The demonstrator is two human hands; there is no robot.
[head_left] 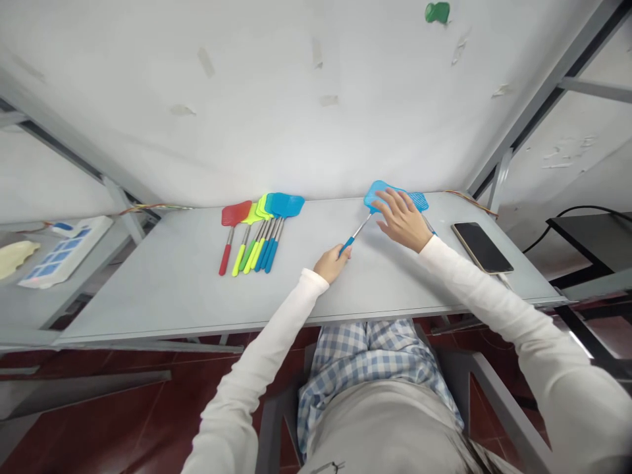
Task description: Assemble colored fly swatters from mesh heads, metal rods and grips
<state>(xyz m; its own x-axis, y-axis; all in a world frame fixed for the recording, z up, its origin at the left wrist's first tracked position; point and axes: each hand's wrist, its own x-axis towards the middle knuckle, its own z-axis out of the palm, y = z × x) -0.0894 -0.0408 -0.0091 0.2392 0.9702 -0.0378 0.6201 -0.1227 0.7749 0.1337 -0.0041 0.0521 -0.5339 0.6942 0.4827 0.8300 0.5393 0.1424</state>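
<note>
- Blue fly swatter (374, 201): at the far side of the grey table (172, 263), right of centre, head toward the wall, handle slanting down toward the person.
- Left hand (332, 264): grasping this swatter by its blue grip, fingers wrapped round; the metal shaft runs bare between grip and head.
- Right hand (403, 220): fingers extended and spread over the swatter's head, not clenched. Contact with the plastic is probable, but the hand hides the spot; cannot tell for certain.
- Second blue swatter (419, 200): partly hidden by the right hand; patterned head and a bit of handle show.
- Phone (482, 247): dark screen up, on the table right of both hands.
- Swatter row (263, 238): left of the hands and well apart from them; red at the left end, then yellow-green and green, blue at the right end, heads overlapping in part, handles toward the person.
- White wall (276, 131): behind the table, bearing tape remnants and a green scrap (437, 12).
</note>
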